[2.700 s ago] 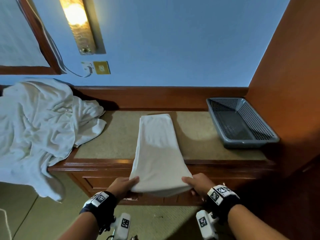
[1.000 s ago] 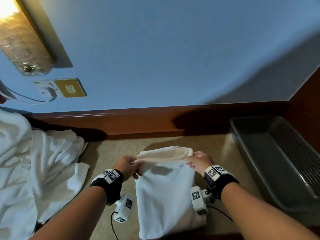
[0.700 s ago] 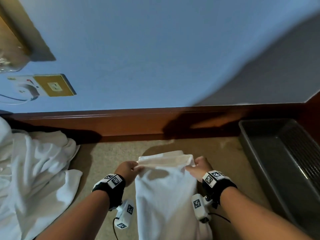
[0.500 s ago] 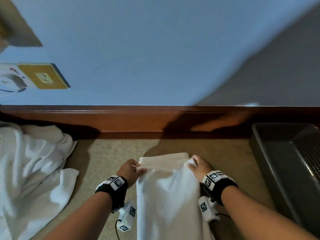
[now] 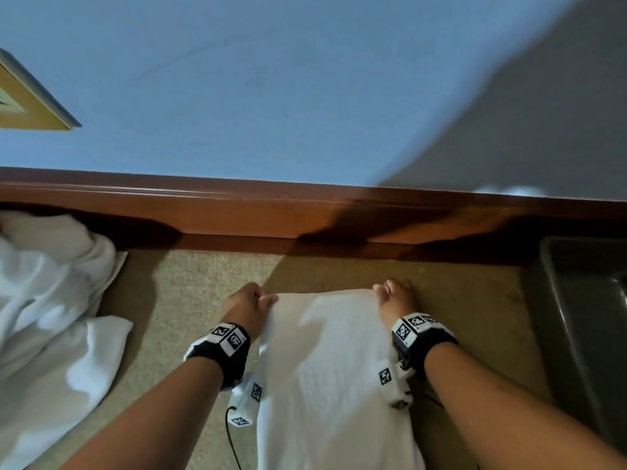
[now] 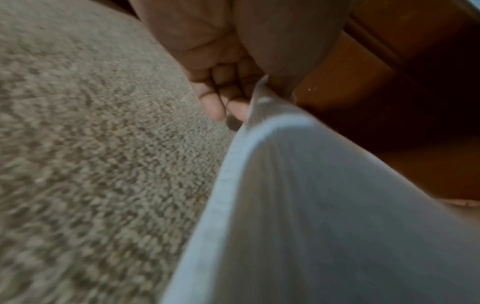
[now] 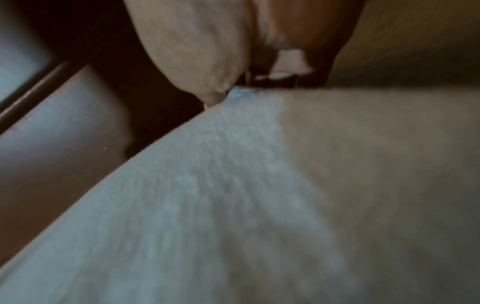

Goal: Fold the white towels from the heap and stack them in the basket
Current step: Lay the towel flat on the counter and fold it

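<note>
A long folded white towel [image 5: 332, 374] lies on the beige carpeted top, running from the near edge toward the wooden back rail. My left hand [image 5: 252, 301] pinches its far left corner and my right hand [image 5: 393, 296] pinches its far right corner. In the left wrist view the towel [image 6: 324, 216] rises to my left hand [image 6: 244, 98], thumb over the cloth. In the right wrist view the towel [image 7: 233, 195] meets my right hand [image 7: 228, 90] at its corner. The heap of white towels [image 5: 47, 320] sits at the left. The grey basket [image 5: 583, 300] stands at the right edge.
A wooden back rail [image 5: 305, 215] runs along the blue wall behind the top. A gold switch plate [image 5: 27, 100] hangs on the wall at upper left. Bare beige surface [image 5: 190, 300] lies between the heap and the towel, and between the towel and the basket.
Both hands carried the towel's near end up and over to its far end and lowered it there. The head view moved closer to the top.
</note>
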`<state>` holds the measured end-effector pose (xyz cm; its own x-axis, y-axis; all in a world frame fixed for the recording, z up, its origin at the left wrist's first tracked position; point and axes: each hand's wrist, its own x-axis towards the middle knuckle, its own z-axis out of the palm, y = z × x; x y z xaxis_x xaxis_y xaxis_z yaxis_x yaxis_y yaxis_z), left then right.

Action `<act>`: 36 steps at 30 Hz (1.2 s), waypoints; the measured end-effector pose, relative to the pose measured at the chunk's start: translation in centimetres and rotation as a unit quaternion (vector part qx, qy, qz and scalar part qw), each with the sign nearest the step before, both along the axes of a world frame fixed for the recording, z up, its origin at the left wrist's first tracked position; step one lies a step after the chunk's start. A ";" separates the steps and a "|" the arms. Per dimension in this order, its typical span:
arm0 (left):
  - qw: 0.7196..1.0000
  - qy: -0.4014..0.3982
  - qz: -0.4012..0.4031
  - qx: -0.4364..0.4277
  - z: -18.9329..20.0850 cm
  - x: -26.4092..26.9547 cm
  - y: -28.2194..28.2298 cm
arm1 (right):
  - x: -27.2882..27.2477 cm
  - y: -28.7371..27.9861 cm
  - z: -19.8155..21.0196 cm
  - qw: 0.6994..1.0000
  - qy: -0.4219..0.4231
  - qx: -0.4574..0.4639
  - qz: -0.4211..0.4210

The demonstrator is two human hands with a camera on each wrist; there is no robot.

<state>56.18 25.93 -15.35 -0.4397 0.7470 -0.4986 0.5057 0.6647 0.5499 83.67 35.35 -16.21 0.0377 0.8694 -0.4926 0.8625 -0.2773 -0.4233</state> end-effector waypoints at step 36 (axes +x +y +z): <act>0.842 0.200 -0.438 0.243 10.8 0.1 -12.3 | 5.5 -14.4 12.9 0.930 0.064 0.190 0.308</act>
<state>56.26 13.62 -4.59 0.3269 0.9449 0.0162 0.8942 -0.3148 0.3183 89.15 20.97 -3.28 -0.5625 0.8192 -0.1120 0.7439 0.4423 -0.5010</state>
